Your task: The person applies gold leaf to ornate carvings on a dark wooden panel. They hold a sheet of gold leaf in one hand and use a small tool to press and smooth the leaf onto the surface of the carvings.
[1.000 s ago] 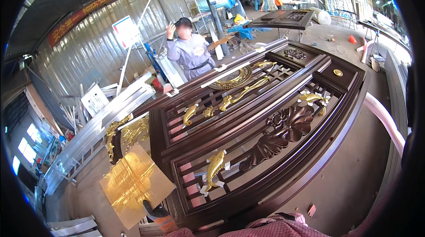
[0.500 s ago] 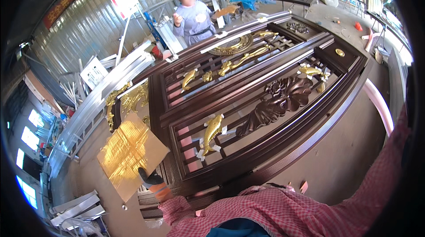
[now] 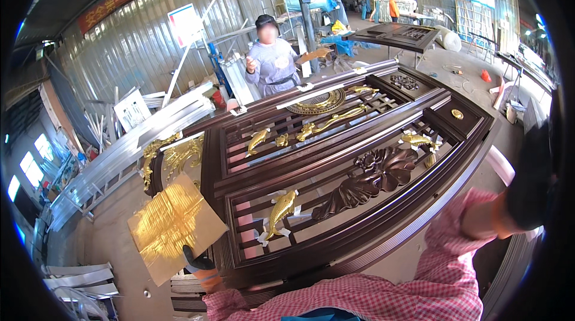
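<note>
My left hand [image 3: 198,261], in a black and orange glove, grips the lower edge of a cardboard sheet [image 3: 171,222] smeared with gold paint. Beneath and beyond it lies a dark brown metal gate panel [image 3: 353,246] with slats and raised borders. On the panel sit a gold fish [image 3: 281,210] with white tape around it, a brown lotus relief [image 3: 380,171] and a second gold fish [image 3: 259,139]. My right hand [image 3: 530,183], dark-gloved, is raised at the right rim, off the panel. Its fingers fade into the dark border, so any held thing is hidden.
Across the panel stands a co-worker [image 3: 274,60] holding a brown cardboard piece [image 3: 314,55]. Long silver metal profiles [image 3: 129,156] lie at the left. Another dark panel [image 3: 392,34] rests on supports farther back, and metal strips [image 3: 81,279] lie at lower left.
My right forearm and gloved hand have come up into view at the right. The view has tilted upward. My left hand still holds the cardboard.
</note>
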The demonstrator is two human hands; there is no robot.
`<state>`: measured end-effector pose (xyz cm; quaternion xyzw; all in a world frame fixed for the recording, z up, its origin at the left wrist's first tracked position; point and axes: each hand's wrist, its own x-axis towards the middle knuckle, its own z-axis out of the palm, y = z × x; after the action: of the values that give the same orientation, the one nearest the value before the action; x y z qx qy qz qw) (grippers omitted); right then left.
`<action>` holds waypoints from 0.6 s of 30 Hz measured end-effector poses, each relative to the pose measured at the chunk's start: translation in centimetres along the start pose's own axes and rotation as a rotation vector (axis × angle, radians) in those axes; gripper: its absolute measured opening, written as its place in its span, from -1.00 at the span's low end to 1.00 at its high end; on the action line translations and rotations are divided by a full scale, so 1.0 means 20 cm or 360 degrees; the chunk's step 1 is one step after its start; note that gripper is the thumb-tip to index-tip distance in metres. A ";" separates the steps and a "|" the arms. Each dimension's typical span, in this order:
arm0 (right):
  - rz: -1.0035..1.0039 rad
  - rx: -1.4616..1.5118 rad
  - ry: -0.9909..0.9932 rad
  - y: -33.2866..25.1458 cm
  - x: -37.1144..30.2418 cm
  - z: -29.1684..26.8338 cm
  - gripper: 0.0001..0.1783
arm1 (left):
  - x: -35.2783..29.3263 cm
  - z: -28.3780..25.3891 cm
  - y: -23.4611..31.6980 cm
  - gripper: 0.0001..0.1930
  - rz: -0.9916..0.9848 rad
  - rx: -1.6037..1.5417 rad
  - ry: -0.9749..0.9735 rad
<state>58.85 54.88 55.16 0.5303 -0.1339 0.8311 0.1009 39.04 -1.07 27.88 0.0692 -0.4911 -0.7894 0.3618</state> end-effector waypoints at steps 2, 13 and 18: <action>-0.0372 -0.0894 0.0207 0.02 -0.23 -0.14 -0.30 | -0.01 0.03 -0.01 -0.38 0.0014 -0.0026 0.0043; 0.0117 -0.0816 0.1743 0.49 -0.59 -0.64 -0.54 | -0.07 0.00 -0.14 -0.43 -0.0061 -0.0125 0.0038; 0.0241 -0.0670 0.1727 0.51 -0.65 -0.75 -0.61 | -0.08 -0.09 -0.24 -0.51 -0.0068 0.0032 0.0144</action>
<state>48.24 49.78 36.22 -0.0136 -0.2629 0.9441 0.1985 38.71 -0.14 22.56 0.1190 -0.4805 -0.7880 0.3662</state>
